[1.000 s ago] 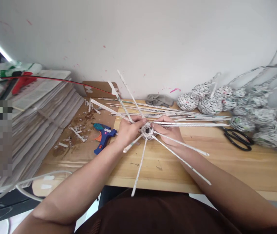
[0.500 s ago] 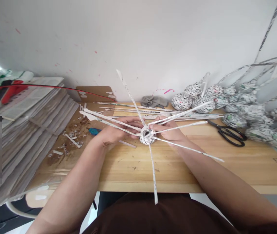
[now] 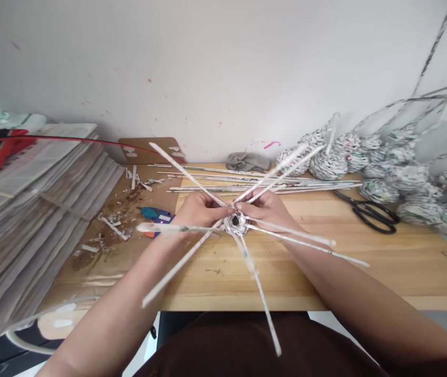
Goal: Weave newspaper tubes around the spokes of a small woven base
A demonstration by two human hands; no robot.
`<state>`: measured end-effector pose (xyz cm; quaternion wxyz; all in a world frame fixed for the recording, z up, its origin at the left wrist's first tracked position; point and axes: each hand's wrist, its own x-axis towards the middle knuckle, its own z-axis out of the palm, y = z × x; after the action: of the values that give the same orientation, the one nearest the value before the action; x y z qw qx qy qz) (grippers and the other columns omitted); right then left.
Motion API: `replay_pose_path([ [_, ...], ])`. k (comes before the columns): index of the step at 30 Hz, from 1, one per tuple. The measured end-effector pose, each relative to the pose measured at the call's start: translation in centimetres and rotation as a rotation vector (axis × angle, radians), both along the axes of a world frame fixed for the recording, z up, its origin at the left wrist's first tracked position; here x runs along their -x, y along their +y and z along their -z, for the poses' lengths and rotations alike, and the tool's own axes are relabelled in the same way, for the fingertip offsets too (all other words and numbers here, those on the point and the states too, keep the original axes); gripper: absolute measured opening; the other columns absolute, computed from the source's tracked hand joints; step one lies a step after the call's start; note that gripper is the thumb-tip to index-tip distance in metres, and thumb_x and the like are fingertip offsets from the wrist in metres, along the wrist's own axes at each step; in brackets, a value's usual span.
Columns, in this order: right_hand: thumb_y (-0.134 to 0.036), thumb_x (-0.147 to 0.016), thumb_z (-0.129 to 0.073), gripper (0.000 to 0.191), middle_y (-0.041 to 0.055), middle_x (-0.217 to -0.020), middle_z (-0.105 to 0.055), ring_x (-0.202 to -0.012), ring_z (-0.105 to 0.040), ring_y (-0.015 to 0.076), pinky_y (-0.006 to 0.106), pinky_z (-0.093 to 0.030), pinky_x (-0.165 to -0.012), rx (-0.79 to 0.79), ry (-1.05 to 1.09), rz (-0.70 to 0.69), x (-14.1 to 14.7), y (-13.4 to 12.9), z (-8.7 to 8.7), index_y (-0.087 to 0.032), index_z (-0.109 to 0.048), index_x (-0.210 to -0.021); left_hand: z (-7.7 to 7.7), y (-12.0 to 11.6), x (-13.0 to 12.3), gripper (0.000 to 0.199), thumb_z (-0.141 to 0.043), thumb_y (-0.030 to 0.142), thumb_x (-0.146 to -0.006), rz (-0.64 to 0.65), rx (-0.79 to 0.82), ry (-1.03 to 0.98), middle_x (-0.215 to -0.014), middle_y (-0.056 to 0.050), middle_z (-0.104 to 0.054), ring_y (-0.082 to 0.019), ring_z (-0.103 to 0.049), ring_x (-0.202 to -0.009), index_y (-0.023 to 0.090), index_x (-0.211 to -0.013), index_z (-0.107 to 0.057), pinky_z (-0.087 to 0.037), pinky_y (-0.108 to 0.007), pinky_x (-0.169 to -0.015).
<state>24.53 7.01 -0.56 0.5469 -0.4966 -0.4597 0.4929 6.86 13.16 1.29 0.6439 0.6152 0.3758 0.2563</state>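
A small woven paper piece (image 3: 237, 224) with a dark hole at its centre is held over the wooden table. Several white rolled-paper strips (image 3: 184, 173) stick out from it in all directions, some blurred. At its upper left side, my left hand (image 3: 204, 211) is closed, thumb and fingers pinching the strips near the rim. My right hand (image 3: 264, 209) pinches strips on the upper right side, its thumb close to my left thumb. The far fingertips of both hands are partly hidden behind the strips.
Loose paper rods (image 3: 223, 183) lie behind my hands, near a grey cloth (image 3: 248, 162). Black scissors (image 3: 374, 216) and woven paper balls (image 3: 329, 161) are at right. Stacked newspapers (image 3: 62, 193), paper scraps (image 3: 113, 228) and a blue tool (image 3: 160, 217) are at left.
The woven piece has turned and its strips now point in other directions, with one strip swung down toward the lower left. My left thumb has moved onto the near side of the strips.
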Motion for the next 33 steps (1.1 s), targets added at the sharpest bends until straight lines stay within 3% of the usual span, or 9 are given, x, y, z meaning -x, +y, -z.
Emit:
replay_pose_path([
  [5, -0.045, -0.068, -0.083, 0.038, 0.0021, -0.076, -0.073, -0.063, -0.067, 0.0169, 0.031, -0.056, -0.061, -0.021, 0.096, 0.000, -0.7, 0.3, -0.5, -0.020, -0.071, -0.094, 0.5, 0.3, -0.1, 0.026, -0.090, 0.032, -0.054, -0.138, -0.018, -0.079, -0.064, -0.004, -0.073, -0.016, -0.063, -0.053, 0.016, -0.069, -0.076, -0.049, -0.026, -0.052],
  [11, -0.031, -0.077, -0.074, 0.022, 0.0050, -0.093, -0.078, -0.088, -0.072, 0.0227, 0.039, -0.056, -0.088, -0.068, -0.188, -0.126, -1.1, -0.1, -1.7, -0.021, -0.078, -0.095, 1.9, 1.2, 0.2, 0.022, -0.085, 0.032, -0.061, -0.151, -0.077, -0.061, -0.070, -0.005, -0.075, -0.018, -0.066, -0.061, 0.017, -0.074, -0.078, -0.052, -0.028, -0.059],
  [16, -0.026, -0.074, -0.076, 0.049, 0.0068, -0.116, -0.074, -0.106, -0.071, 0.0272, 0.045, -0.054, -0.096, -0.099, -0.129, -0.199, -0.4, -0.8, -1.2, -0.024, -0.069, -0.123, 1.7, 1.5, 0.2, 0.019, -0.082, 0.032, -0.061, -0.182, -0.100, -0.056, -0.061, -0.003, -0.069, -0.015, -0.059, -0.051, 0.016, -0.069, -0.075, -0.045, -0.025, -0.050],
  [21, -0.023, -0.076, -0.075, 0.056, 0.0071, -0.120, -0.072, -0.108, -0.069, 0.0246, 0.043, -0.051, -0.100, -0.186, -0.236, -0.072, 0.5, -1.2, 0.0, -0.025, -0.061, -0.130, 1.8, 1.3, -0.1, 0.021, -0.084, 0.031, -0.059, -0.233, -0.065, -0.085, -0.063, -0.003, -0.070, -0.015, -0.061, -0.053, 0.017, -0.069, -0.073, -0.047, -0.025, -0.052],
  [24, -0.020, -0.074, -0.075, 0.054, 0.0058, -0.114, -0.074, -0.102, -0.071, 0.0227, 0.040, -0.054, -0.095, -0.199, -0.266, -0.019, 1.1, -1.3, 0.1, -0.025, -0.061, -0.126, 1.9, 0.9, -0.4, 0.020, -0.085, 0.028, -0.057, -0.257, -0.022, -0.154, -0.061, -0.001, -0.069, -0.014, -0.060, -0.052, 0.017, -0.066, -0.071, -0.047, -0.025, -0.052],
  [28, -0.034, -0.076, -0.077, 0.037, 0.0044, -0.092, -0.075, -0.078, -0.071, 0.0207, 0.033, -0.057, -0.071, -0.072, -0.297, 0.112, 1.5, -1.4, -0.2, -0.023, -0.068, -0.110, 2.0, 0.4, -0.9, 0.018, -0.084, 0.028, -0.058, -0.268, 0.010, -0.155, -0.058, -0.001, -0.068, -0.014, -0.060, -0.050, 0.018, -0.067, -0.072, -0.047, -0.026, -0.051],
  [33, -0.033, -0.078, -0.069, 0.022, 0.0043, -0.087, -0.074, -0.075, -0.067, 0.0197, 0.031, -0.054, -0.067, -0.095, -0.371, 0.259, 1.5, -0.9, 0.3, -0.021, -0.074, -0.096, 1.9, 0.1, -1.2, 0.025, -0.086, 0.030, -0.054, -0.284, 0.027, -0.169, -0.056, -0.001, -0.067, -0.014, -0.058, -0.047, 0.016, -0.068, -0.071, -0.047, -0.027, -0.048],
])
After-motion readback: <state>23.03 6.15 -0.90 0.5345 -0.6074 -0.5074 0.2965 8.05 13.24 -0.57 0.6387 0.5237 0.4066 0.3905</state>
